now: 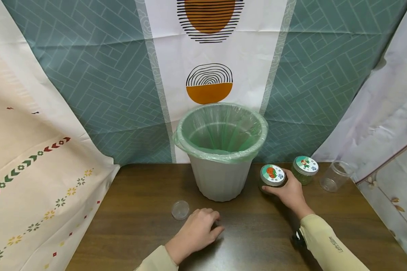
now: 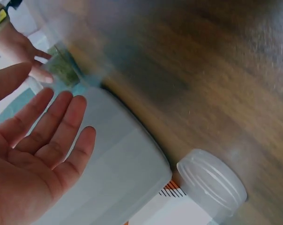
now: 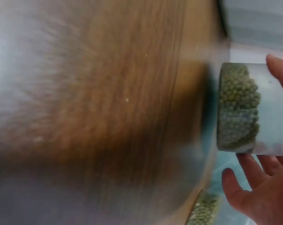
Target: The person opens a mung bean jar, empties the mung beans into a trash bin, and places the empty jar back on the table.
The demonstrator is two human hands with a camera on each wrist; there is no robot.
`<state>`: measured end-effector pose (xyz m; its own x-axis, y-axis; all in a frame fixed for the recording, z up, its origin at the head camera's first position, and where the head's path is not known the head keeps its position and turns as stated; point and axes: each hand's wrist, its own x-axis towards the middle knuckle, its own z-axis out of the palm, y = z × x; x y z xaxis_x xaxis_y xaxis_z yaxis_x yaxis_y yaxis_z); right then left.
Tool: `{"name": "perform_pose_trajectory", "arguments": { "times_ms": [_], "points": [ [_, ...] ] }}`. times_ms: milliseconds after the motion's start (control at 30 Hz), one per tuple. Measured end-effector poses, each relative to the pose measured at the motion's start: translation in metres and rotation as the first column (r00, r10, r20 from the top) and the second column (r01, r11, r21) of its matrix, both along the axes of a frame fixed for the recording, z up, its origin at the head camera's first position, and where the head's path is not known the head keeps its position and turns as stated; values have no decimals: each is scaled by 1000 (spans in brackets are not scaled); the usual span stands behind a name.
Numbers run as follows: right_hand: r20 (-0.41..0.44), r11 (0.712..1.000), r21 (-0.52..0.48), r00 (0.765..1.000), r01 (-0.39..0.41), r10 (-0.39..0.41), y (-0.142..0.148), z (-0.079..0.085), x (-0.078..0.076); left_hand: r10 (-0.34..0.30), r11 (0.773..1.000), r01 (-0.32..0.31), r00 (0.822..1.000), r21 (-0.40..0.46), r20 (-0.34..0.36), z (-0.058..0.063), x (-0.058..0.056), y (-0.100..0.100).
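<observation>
My right hand (image 1: 289,190) grips a clear jar (image 1: 273,175) around its side, thumb on the near side and fingers behind. The jar's lid carries a green and white label with an orange-red picture. Through its wall the right wrist view shows small green beans (image 3: 237,108) filling part of it. My left hand (image 1: 198,231) hovers over the table in front of the bin, holding nothing, its fingers loosely bent in the left wrist view. Near its fingertips lies a small round clear plastic cap (image 1: 180,210), with ridges on its side.
A light grey bin (image 1: 220,180) lined with a green bag (image 1: 220,156) stands at the back middle. A second labelled jar of green beans (image 1: 304,170) is just right of my right hand. Beyond it stands a clear jar without a lid (image 1: 335,177). Patterned cloth (image 1: 122,82) hangs behind the table.
</observation>
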<state>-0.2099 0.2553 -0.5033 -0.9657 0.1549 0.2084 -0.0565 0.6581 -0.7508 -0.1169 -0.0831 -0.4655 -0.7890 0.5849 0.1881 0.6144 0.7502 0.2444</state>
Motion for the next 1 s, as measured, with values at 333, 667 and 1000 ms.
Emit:
{"name": "perform_pose_trajectory", "arguments": {
  "times_ms": [333, 667, 1000],
  "points": [
    [-104, 964, -192, 981, -184, 166, -32, 21, 38, 54, 989, -40, 994, 140, -99, 21, -11, 7],
    [-161, 909, -48, 901, -414, 402, -70, 44, 73, 5, 967, 37, 987, 253, -162, 39, -13, 22],
    [-139, 846, 32, 836, -532, 531, -91, 49, 85, -148, 967, 148, 989, 209, -14, 49, -14, 25]
  ]
}}
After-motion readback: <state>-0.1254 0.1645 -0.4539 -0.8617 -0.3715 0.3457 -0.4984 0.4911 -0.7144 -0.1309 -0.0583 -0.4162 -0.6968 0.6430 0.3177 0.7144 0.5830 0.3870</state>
